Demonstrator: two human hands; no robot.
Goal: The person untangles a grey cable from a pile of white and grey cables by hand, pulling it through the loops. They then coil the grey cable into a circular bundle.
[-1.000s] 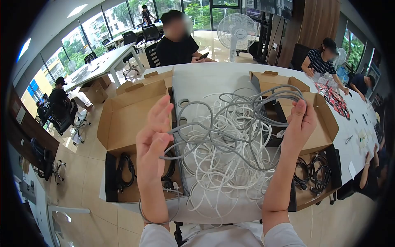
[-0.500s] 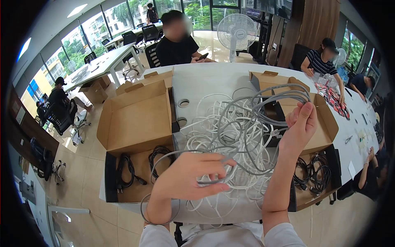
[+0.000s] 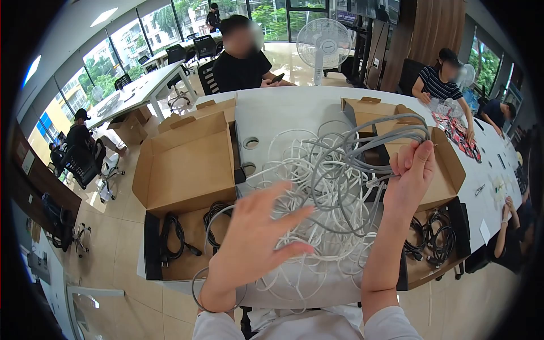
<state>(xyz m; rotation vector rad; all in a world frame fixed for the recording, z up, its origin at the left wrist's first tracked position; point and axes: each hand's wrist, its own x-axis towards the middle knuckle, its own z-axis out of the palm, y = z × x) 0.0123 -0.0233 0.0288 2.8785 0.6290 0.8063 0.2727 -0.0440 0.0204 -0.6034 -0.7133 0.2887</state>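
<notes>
A coiled bundle of grey cable (image 3: 391,127) hangs from my right hand (image 3: 413,164), whose fingers are closed round it at the right. Over the near left side of the cable pile, my left hand (image 3: 258,226) has its fingers spread, with no cable gripped. A grey loop passes around my left wrist. Between and beyond the hands lies a tangled heap of white cables (image 3: 306,164) on the white table (image 3: 277,107). Grey strands run from the bundle down across the heap. A small clear plug hangs near my right wrist.
Open cardboard boxes stand left (image 3: 190,164) and right (image 3: 445,164), holding coiled black cables (image 3: 175,241). A person with a phone (image 3: 243,62) sits across the table, near a white fan (image 3: 323,45). Another person (image 3: 442,82) handles red-and-black items at the right.
My left hand has opened, let go of the grey cable and risen slightly. My right hand still holds the bundle in nearly the same place.
</notes>
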